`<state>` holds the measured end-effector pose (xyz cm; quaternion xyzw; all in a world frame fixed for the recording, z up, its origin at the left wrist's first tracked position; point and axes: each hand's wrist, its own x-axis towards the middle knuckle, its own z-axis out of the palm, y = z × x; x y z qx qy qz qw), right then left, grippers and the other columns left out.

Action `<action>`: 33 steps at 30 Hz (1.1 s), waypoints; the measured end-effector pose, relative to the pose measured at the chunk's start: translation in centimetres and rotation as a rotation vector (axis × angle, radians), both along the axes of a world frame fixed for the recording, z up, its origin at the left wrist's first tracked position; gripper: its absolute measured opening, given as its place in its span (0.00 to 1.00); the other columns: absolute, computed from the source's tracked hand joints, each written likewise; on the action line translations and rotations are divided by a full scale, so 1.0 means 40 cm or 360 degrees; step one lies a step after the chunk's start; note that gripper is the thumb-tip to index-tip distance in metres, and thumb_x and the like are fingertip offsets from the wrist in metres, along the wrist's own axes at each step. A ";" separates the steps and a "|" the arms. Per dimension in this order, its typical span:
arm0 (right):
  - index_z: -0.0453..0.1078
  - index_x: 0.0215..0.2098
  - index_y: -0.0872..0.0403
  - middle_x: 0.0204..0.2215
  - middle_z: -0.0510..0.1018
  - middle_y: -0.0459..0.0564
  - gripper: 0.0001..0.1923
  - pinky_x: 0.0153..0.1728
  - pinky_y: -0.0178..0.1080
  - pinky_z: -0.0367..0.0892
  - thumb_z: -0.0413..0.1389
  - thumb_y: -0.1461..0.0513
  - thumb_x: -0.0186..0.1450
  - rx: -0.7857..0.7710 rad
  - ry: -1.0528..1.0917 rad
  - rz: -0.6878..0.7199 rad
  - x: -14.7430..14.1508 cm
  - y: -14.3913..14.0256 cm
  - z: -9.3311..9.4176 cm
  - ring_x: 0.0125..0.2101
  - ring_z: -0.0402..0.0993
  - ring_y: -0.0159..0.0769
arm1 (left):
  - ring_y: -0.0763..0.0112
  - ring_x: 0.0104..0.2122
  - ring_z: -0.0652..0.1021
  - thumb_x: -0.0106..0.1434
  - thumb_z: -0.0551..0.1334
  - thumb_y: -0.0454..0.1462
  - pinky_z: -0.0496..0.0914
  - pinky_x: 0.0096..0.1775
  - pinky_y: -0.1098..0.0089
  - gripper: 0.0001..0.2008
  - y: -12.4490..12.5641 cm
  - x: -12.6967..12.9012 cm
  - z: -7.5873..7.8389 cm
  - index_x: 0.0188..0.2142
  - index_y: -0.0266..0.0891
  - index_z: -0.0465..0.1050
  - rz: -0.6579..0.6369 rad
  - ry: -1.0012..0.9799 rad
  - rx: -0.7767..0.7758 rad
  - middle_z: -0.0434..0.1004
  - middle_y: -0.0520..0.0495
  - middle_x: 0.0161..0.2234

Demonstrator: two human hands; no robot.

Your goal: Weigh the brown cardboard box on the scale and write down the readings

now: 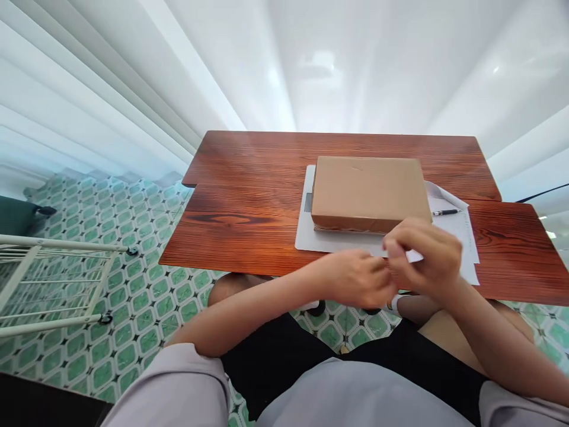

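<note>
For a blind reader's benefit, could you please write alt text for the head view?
Left hand and right hand meet at the near edge of a wooden table, in front of a closed cardboard box lying on white sheets.

Both hands meet at the near edge of the table, just in front of the cardboard box (pixel 367 191). The left hand (pixel 358 277) is curled, fingers bent toward the right. The right hand (pixel 424 255) sits a little higher, fingers bunched, pinching a small white slip of paper (pixel 412 256) whose corner pokes out beside them. The box is flat, plain brown, closed, lying level on a pale grey pad (pixel 311 237), long side facing the person.
</note>
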<state>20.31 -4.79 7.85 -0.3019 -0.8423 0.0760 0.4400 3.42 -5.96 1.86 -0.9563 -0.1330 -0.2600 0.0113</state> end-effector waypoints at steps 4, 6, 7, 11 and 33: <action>0.71 0.37 0.50 0.30 0.76 0.47 0.06 0.31 0.41 0.68 0.53 0.65 0.71 0.0099 0.0375 -0.0729 0.058 0.014 -0.013 0.29 0.72 0.37 | 0.71 0.28 0.72 0.69 0.56 0.31 0.68 0.33 0.68 0.09 0.055 -0.086 0.100 0.31 0.42 0.68 0.0403 -0.0679 0.0200 0.72 0.52 0.26; 0.73 0.44 0.50 0.40 0.78 0.52 0.07 0.36 0.43 0.72 0.52 0.62 0.72 0.0045 0.0497 -0.0913 0.074 0.020 -0.040 0.40 0.75 0.43 | 0.69 0.34 0.76 0.71 0.55 0.31 0.71 0.41 0.67 0.09 0.063 -0.112 0.104 0.38 0.42 0.72 0.0718 -0.0970 0.0102 0.77 0.50 0.31; 0.73 0.49 0.50 0.45 0.77 0.54 0.10 0.40 0.46 0.73 0.52 0.61 0.72 -0.0014 0.0529 -0.0927 0.079 0.023 -0.057 0.46 0.75 0.46 | 0.68 0.38 0.78 0.73 0.54 0.33 0.72 0.45 0.65 0.10 0.065 -0.121 0.095 0.42 0.42 0.74 0.0884 -0.1102 0.0050 0.80 0.48 0.36; 0.64 0.65 0.48 0.62 0.69 0.57 0.23 0.59 0.58 0.68 0.50 0.55 0.74 -0.0311 0.0570 -0.0945 0.091 0.029 -0.141 0.63 0.66 0.51 | 0.62 0.62 0.72 0.76 0.53 0.46 0.66 0.64 0.59 0.20 0.080 -0.134 0.023 0.62 0.42 0.69 0.1201 -0.1445 -0.0484 0.73 0.41 0.61; 0.71 0.63 0.49 0.64 0.71 0.52 0.29 0.70 0.52 0.55 0.43 0.44 0.77 -0.1025 0.0992 -0.0710 0.044 0.045 -0.198 0.65 0.64 0.45 | 0.64 0.72 0.59 0.73 0.55 0.46 0.56 0.72 0.62 0.27 0.122 -0.076 -0.066 0.69 0.49 0.62 0.1014 -0.1960 -0.1760 0.59 0.56 0.71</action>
